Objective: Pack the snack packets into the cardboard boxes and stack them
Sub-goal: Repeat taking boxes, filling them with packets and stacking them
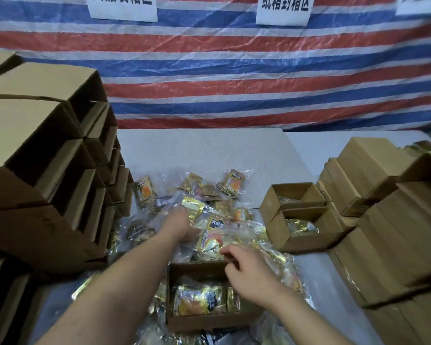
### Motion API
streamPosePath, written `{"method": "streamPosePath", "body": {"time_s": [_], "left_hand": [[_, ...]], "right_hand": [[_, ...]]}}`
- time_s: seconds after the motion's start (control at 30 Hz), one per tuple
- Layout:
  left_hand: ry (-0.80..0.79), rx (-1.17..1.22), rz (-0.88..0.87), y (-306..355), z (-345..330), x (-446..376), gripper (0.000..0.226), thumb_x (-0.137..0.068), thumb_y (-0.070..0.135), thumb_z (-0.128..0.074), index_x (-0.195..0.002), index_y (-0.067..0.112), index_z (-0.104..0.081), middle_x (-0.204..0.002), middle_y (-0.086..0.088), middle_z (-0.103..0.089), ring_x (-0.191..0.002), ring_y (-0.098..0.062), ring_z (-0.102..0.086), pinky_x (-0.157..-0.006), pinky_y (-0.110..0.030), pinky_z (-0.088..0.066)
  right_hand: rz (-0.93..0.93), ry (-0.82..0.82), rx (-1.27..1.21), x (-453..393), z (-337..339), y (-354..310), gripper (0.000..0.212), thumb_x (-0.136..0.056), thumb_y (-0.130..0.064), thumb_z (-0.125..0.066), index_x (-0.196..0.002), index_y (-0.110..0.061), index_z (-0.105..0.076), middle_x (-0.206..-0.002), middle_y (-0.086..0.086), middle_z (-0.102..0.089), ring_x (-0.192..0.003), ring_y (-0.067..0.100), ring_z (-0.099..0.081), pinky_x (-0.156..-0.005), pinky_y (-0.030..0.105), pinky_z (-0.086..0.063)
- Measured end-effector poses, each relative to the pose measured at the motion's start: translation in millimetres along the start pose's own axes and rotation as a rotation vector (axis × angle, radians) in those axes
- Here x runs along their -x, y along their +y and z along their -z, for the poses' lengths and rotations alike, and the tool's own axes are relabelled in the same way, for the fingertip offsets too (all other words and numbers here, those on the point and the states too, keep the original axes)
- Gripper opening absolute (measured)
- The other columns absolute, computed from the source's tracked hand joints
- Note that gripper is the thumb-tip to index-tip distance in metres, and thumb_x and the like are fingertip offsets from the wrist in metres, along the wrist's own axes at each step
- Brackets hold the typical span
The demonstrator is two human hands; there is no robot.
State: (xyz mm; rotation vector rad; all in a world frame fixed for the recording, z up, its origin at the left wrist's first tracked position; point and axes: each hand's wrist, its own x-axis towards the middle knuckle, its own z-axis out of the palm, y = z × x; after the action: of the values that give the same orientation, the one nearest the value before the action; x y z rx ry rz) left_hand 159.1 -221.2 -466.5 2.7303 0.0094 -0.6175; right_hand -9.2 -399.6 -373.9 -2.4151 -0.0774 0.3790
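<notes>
The fingers of the left hand reach forward into the pile of snack packets and touch a gold packet; they are mostly hidden among the foil, so I cannot tell if they pinch it or only lie on it. The fingers of the right hand are curled downward over the far right corner of an open cardboard box and seem to touch a packet at the box's edge, but a firm grip is not plainly seen. This box stands just in front of the person and already contains a yellow and gold packet lying flat inside. The loose packets are spread on the grey table between both forearms and further away, some still inside clear plastic wrapping. To the right of the pile stand two more open boxes, touching each other, each with packets inside. Beyond them, on the right side, closed boxes are stacked. On the left side a tall stack of empty boxes lies with the openings toward the pile. Behind the table hangs a red, white and blue striped tarpaulin with white paper signs.
</notes>
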Motion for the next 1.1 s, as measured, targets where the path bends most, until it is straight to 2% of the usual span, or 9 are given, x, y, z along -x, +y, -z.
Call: {"method": "streamPosePath", "body": {"time_s": [0.27,0.37,0.43,0.6,0.7,0.8,0.9,1.03,1.1], "left_hand": [[-0.034,0.092,0.065,0,-8,-11,0.110,-0.076,0.024,-0.079,-0.155,0.008,-0.005,-0.125,-0.014,-0.058,-0.100,-0.026,-0.061,-0.075,-0.032,-0.056],[0.018,0.157,0.004,5,15,1,0.098,-0.090,0.042,-0.063,-0.154,0.004,0.000,-0.119,-0.010,-0.060,-0.100,-0.024,-0.062,-0.075,-0.033,-0.056],[0.028,0.364,-0.018,9,40,19,0.095,-0.087,0.036,-0.070,-0.155,0.013,-0.008,-0.118,-0.004,-0.059,-0.092,-0.017,-0.061,-0.066,-0.028,-0.055],[0.098,0.933,-0.106,5,102,76,0.063,-0.096,0.041,-0.056,-0.148,0.015,-0.031,-0.143,-0.011,-0.048,-0.118,-0.026,-0.055,-0.103,-0.048,-0.048],[0.055,1.252,-0.154,5,119,122,0.050,-0.095,0.042,-0.049,-0.137,0.017,-0.046,-0.138,-0.016,-0.054,-0.122,-0.037,-0.056,-0.102,-0.060,-0.045],[0.058,1.407,-0.133,14,102,167,0.065,-0.087,0.055,-0.060,-0.142,0.023,-0.043,-0.140,-0.009,-0.053,-0.125,-0.034,-0.055,-0.101,-0.060,-0.046],[0.059,1.386,-0.105,26,72,191,0.072,-0.087,0.060,-0.054,-0.143,0.016,-0.044,-0.141,-0.008,-0.054,-0.127,-0.029,-0.054,-0.106,-0.056,-0.043],[0.104,1.163,-0.129,39,40,194,0.064,-0.099,0.059,-0.035,-0.152,0.022,-0.034,-0.154,0.005,-0.040,-0.141,-0.016,-0.037,-0.115,-0.035,-0.028],[0.118,1.094,-0.130,47,34,194,0.067,-0.100,0.059,-0.031,-0.156,0.023,-0.022,-0.157,0.011,-0.026,-0.146,-0.011,-0.022,-0.109,-0.023,-0.015]], "right_hand": [[0.008,0.029,0.074,-5,-5,4,0.031,-0.095,-0.028,-0.045,-0.122,-0.029,-0.061,-0.108,-0.014,-0.061,-0.099,0.005,-0.056,-0.091,0.028,-0.050],[-0.010,0.058,0.051,-6,-6,2,0.035,-0.093,-0.029,-0.045,-0.123,-0.028,-0.062,-0.108,-0.014,-0.060,-0.098,0.007,-0.060,-0.090,0.030,-0.052],[-0.035,0.055,0.008,-5,-7,2,0.037,-0.092,-0.033,-0.043,-0.125,-0.032,-0.060,-0.106,-0.019,-0.057,-0.091,0.003,-0.062,-0.084,0.027,-0.054],[-0.075,0.067,-0.093,-4,-3,0,0.027,-0.102,-0.038,-0.045,-0.126,-0.042,-0.056,-0.103,-0.031,-0.056,-0.087,-0.005,-0.060,-0.068,0.013,-0.048],[-0.085,0.078,-0.173,-2,0,-6,0.023,-0.103,-0.045,-0.042,-0.124,-0.044,-0.053,-0.105,-0.035,-0.051,-0.100,-0.011,-0.053,-0.072,0.008,-0.038],[-0.113,0.098,-0.253,-3,0,-12,0.032,-0.102,-0.055,-0.029,-0.126,-0.047,-0.048,-0.120,-0.027,-0.053,-0.114,-0.004,-0.048,-0.090,0.019,-0.038],[-0.130,0.138,-0.341,-1,-1,-16,0.060,-0.096,-0.062,-0.018,-0.144,-0.036,-0.044,-0.140,-0.017,-0.046,-0.135,0.008,-0.040,-0.112,0.034,-0.033],[-0.044,0.258,-0.488,0,6,-26,0.064,-0.085,-0.071,-0.024,-0.143,-0.046,-0.035,-0.140,-0.024,-0.046,-0.134,0.007,-0.040,-0.102,0.024,-0.035],[-0.029,0.215,-0.554,-3,9,-32,0.079,-0.079,-0.079,-0.034,-0.150,-0.044,-0.029,-0.148,-0.020,-0.038,-0.136,0.006,-0.036,-0.107,0.030,-0.034]]}}
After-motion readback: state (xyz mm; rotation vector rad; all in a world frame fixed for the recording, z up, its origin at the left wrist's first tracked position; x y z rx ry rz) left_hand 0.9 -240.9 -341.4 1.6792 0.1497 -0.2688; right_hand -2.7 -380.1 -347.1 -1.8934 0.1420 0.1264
